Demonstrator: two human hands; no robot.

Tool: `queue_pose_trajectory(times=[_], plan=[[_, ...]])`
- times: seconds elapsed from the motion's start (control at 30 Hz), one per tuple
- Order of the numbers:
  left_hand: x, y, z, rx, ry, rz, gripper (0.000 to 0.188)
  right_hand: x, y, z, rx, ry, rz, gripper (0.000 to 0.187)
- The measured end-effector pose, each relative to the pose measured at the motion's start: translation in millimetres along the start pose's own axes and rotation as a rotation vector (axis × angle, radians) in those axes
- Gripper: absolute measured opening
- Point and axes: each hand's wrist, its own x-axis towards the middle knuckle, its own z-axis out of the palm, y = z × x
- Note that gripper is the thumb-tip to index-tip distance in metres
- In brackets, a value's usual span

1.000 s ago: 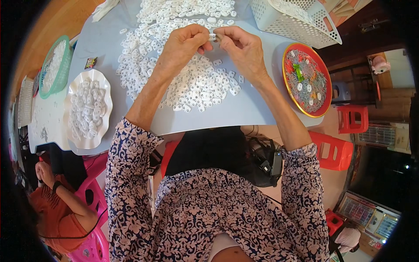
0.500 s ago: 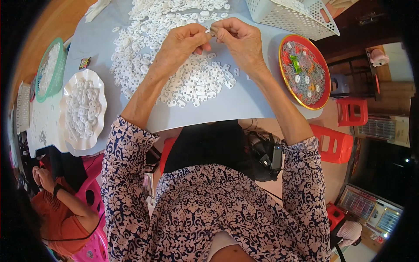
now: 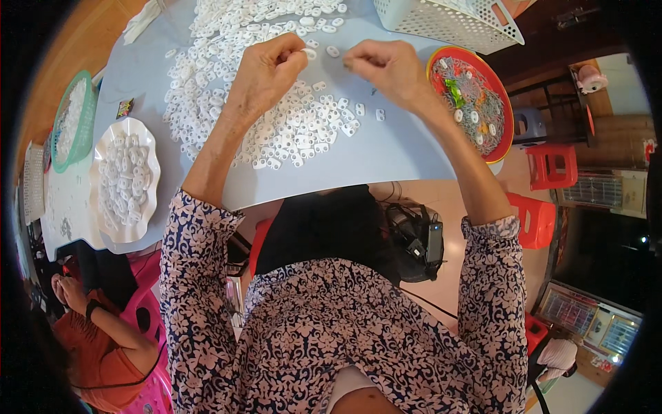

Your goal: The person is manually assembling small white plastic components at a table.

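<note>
My hands have drawn apart since half a second ago: my right hand has pulled away to the right, so bare tabletop now shows between it and my left hand. My right hand is pinched, thumb against fingers; I cannot tell whether anything sits in it. My left hand is curled in, with one white piece right at its fingertips, though I cannot tell whether it is gripped.

Largest is the table, grey-blue, under both hands. A co-worker in orange sits far to the left of my left hand and nearer my body. The heap of white pieces lies all about my left hand, ahead of it, to its left, and under my wrist toward me. Ahead and to the right of my right hand stands a white perforated basket. Well left of my left hand is a wavy-edged white dish full of white pieces, and beyond it a green basket. Just right of my right hand is a red tray of grey bits, a few white pieces and a green wrapper. Left of my left hand lies a small dark packet. Smallest, a loose oval piece rests between my hands, touching neither.
</note>
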Motion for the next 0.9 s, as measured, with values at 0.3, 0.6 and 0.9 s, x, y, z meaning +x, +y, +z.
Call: queue_pose_trajectory(times=[0.3,0.6,0.9], plan=[[-0.5,-6.1,4.5,0.318,0.015,0.325,0.011,-0.5,-15.5,24.0,-0.336,-0.124,-0.341,0.012],[-1.3,1.2,-0.7,0.186,-0.034,0.093,0.011,-0.2,-12.7,23.7,-0.214,-0.046,-0.249,0.009],[0.9,-4.6,-0.2,-0.052,-0.165,0.067,0.017,6.2,-19.2,21.5,0.36,0.001,0.124,0.015]])
